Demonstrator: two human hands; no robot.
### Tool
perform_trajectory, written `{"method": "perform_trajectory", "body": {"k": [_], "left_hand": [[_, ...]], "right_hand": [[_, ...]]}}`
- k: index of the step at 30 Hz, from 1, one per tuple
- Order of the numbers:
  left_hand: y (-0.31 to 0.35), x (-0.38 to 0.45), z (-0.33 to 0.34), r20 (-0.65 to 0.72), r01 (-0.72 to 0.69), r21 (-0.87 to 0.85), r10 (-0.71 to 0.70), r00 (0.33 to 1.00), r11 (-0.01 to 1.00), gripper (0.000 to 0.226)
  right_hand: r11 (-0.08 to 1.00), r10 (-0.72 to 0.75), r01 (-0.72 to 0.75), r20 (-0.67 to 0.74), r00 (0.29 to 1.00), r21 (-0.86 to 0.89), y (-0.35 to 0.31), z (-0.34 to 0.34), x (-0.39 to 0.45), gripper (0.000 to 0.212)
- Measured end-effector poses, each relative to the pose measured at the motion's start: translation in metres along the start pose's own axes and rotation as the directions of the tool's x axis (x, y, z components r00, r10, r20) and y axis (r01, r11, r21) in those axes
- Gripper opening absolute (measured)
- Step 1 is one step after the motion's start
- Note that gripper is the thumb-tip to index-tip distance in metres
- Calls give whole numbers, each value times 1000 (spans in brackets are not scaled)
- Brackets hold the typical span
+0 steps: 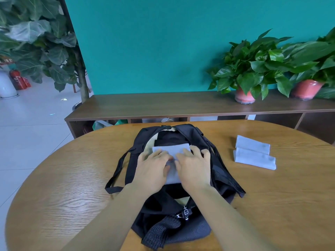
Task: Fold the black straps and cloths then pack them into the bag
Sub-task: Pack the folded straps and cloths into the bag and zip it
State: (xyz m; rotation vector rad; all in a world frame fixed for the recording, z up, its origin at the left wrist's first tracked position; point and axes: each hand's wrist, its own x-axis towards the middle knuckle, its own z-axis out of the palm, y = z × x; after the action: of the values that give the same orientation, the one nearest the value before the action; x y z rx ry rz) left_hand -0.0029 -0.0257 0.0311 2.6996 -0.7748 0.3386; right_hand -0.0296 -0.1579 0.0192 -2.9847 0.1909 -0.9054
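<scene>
A black backpack lies open on the round wooden table, its pale lining showing. A folded light grey cloth sits inside the opening. My left hand and my right hand both rest flat on that cloth, fingers spread and fairly straight, pressing it down. Two more folded grey cloths lie to the right of the bag, the farther cloth and the nearer cloth, side by side. A black strap of the bag trails out to the left.
A low wooden shelf unit runs behind the table against a teal wall. Two potted plants stand on its right part. A tall leafy plant fills the upper left, with tiled floor below it.
</scene>
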Motion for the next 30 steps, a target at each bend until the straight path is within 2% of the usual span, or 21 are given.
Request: {"method": "perform_trajectory", "body": {"k": [3, 6, 9, 12, 14, 19, 21, 23, 25, 28, 30], "left_hand": [[2, -3, 1, 22, -44, 30, 43, 999, 999, 29], [1, -4, 1, 35, -61, 35, 60, 998, 998, 28], [0, -2, 1, 78, -64, 35, 61, 995, 997, 29], [-3, 4, -5, 102, -51, 52, 46, 994, 997, 31], [-3, 8, -11, 77, -22, 37, 19, 997, 999, 34], [29, 23, -18, 44, -17, -15, 17, 999, 1000, 33], [52, 29, -16, 39, -33, -73, 36, 999, 997, 29], [73, 33, -12, 21, -35, -128, 38, 999, 991, 28], [91, 37, -3, 32, -27, -170, 32, 999, 985, 28], [116, 44, 15, 69, -38, -211, 54, 996, 977, 29], [137, 50, 27, 109, -42, -211, 66, 992, 977, 30]], "right_hand": [[998, -59, 58, 74, 996, 19, 4, -4, -8, 31], [999, -54, 53, 169, 984, 9, 1, -4, -11, 36], [996, -82, 89, 300, 950, -9, 1, -8, -9, 20], [994, -89, 108, 359, 929, -34, 4, -15, -1, 21], [995, -84, 95, 265, 961, -30, 0, -18, 0, 12], [999, 10, -12, 64, 998, 42, 18, -30, -2, 34], [998, 27, -27, 8, 1000, 55, 33, -34, -4, 27], [991, 76, -74, -15, 997, 111, 53, -37, -8, 12], [987, 138, -138, -1, 990, 79, 73, -40, -15, 19], [975, 221, -221, -40, 974, 15, 105, -48, -28, 12], [958, 287, -286, 57, 956, -16, 131, -48, -36, 7]]}}
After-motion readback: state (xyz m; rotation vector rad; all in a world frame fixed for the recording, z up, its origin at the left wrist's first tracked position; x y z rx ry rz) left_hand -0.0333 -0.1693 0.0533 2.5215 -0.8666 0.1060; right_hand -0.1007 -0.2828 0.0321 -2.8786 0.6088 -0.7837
